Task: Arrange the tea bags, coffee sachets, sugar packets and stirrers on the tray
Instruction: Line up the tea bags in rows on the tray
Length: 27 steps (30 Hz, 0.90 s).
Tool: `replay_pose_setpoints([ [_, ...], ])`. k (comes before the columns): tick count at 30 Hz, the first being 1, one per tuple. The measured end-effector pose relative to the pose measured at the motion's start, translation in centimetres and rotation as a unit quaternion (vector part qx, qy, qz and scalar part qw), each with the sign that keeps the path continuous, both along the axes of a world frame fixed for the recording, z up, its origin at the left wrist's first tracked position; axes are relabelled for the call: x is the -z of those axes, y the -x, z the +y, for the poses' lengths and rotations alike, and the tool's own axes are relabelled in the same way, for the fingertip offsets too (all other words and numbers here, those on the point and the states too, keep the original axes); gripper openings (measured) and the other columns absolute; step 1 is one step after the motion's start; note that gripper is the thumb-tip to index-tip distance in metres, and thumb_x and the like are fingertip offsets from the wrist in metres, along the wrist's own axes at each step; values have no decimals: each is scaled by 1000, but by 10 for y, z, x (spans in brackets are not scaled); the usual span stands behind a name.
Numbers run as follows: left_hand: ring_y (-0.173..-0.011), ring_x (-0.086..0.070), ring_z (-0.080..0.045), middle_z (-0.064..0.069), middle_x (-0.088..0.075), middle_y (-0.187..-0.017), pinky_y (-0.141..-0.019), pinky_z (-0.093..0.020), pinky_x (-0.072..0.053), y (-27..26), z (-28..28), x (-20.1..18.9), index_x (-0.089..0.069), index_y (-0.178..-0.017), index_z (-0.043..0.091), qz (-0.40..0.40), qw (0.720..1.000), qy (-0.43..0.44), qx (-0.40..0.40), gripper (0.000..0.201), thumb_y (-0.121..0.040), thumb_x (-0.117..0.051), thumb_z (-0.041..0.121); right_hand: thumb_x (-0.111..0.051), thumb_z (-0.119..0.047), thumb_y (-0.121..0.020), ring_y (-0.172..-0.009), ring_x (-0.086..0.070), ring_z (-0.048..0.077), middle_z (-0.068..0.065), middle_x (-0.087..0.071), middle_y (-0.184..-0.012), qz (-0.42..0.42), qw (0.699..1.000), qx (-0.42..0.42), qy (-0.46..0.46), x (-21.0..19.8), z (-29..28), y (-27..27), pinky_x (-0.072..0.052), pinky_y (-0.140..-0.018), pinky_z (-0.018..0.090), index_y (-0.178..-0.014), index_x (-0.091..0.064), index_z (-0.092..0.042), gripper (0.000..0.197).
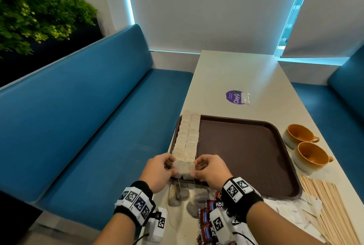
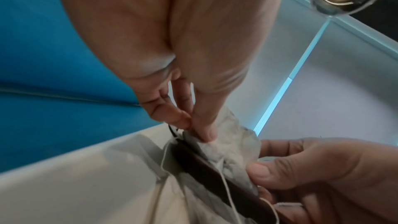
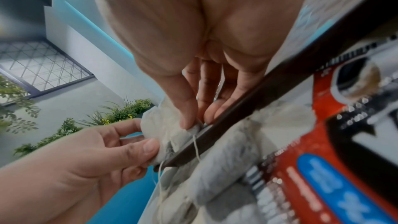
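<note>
Holding: two tea bags (image 1: 183, 169) at the near-left corner of the tray (image 1: 246, 154), one in each hand.
Left hand (image 1: 157, 171): thumb and fingers pinch the left bag of the pair; thumb on top, seen in left wrist view.
Right hand (image 1: 210, 170): thumb and fingers pinch the right bag; fingertips (image 3: 189, 123) sit just at the tray's near rim.
Pair: side by side, touching, over the near rim; strings hang down past the rim onto the table (image 1: 236, 71).
Rows (image 1: 187, 136): two columns of tea bags, overlapped, run along the tray's left edge from far rim to my hands.
Tray: brown, rest of its floor bare, on the table.
Loose bags (image 1: 189, 199): a few more tea bags on the table just near of the tray, between my wrists.
Sachets (image 1: 206, 215): red coffee sachets on the table under my right wrist.
Sugar (image 1: 291, 211): white packets right of the sachets, near the tray's near-right corner.
Stirrers (image 1: 331, 205): wooden, piled on the table at far right, beside the sugar.
Cups (image 1: 307, 148): two, right of the tray.
</note>
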<state>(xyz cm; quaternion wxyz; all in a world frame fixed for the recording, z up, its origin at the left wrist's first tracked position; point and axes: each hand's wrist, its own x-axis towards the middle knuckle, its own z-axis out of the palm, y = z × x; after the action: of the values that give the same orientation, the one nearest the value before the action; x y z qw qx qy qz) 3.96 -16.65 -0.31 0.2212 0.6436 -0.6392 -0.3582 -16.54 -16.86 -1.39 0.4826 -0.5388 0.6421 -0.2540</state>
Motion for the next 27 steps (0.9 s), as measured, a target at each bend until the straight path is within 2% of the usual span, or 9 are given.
replay_pose_setpoints([
  [4, -71, -57, -5, 5, -66, -85, -55, -5, -40, 2, -5, -3, -65, -89, 28, -33, 999, -1, -3, 23, -82, -81, 12, -92, -12, -71, -70, -67, 13, 5, -76, -84, 32, 999, -3, 4, 3, -4, -2, -65, -73, 37, -83, -73, -21, 24],
  [7, -70, -57, -7, 3, -66, -84, -55, -8, -41, 4, -9, 0, -64, -85, 29, -36, 999, 0, -19, 25, -80, -82, 13, -92, -10, -72, -68, -68, 15, 10, -77, -87, 36, 999, 0, 8, 2, -6, -5, -65, -73, 41, -83, -72, -20, 25],
  [10, -67, -56, -7, 3, -67, -80, -56, -10, -41, 5, -12, 2, -64, -83, 28, -37, 999, 9, -39, 25, -78, -84, 14, -89, -7, -75, -66, -69, 16, 11, -76, -88, 29, 1000, 4, 9, 1, -8, -6, -65, -69, 38, -88, -71, -17, 25],
  [13, -66, -57, -7, 3, -68, -78, -57, -12, -42, 5, -12, 3, -64, -83, 26, -35, 998, 12, -49, 24, -77, -85, 16, -88, -5, -76, -65, -70, 17, 9, -75, -84, 21, 1000, 9, 9, 0, -8, -5, -65, -69, 40, -89, -70, -16, 25],
  [16, -70, -60, -10, 3, -68, -80, -59, -15, -43, 4, -7, 2, -63, -85, 26, -26, 998, 14, -54, 22, -80, -83, 18, -87, -2, -77, -63, -69, 17, 6, -72, -78, 5, 1000, 12, 10, -2, -7, -2, -65, -65, 36, -91, -69, -14, 25],
  [20, -81, -59, -7, 6, -64, -90, -63, -14, -40, 3, 1, -2, -60, -89, 27, -22, 996, 48, -70, 18, -85, -74, 18, -90, -4, -73, -66, -71, 17, 7, -74, -79, 18, 1000, -4, 0, 0, -6, 0, -63, -65, 32, -90, -69, -14, 29],
  [24, -78, -54, -4, 12, -56, -92, -69, -10, -40, 6, 12, -7, -59, -84, 29, -22, 993, 119, 2, 20, -87, -69, 12, -94, -9, -67, -73, -74, 20, 6, -77, -81, 43, 999, 1, 0, 5, -6, -2, -65, -72, 40, -86, -70, -17, 31],
  [27, -94, -52, -2, 19, -55, -98, -83, -13, -40, 7, 16, -4, -67, -86, 32, -52, 989, 108, 91, 14, -91, -68, 19, -95, -10, -64, -69, -72, 20, 4, -75, -78, 56, 998, 16, 1, 3, -8, -5, -65, -69, 38, -83, -69, -16, 34],
])
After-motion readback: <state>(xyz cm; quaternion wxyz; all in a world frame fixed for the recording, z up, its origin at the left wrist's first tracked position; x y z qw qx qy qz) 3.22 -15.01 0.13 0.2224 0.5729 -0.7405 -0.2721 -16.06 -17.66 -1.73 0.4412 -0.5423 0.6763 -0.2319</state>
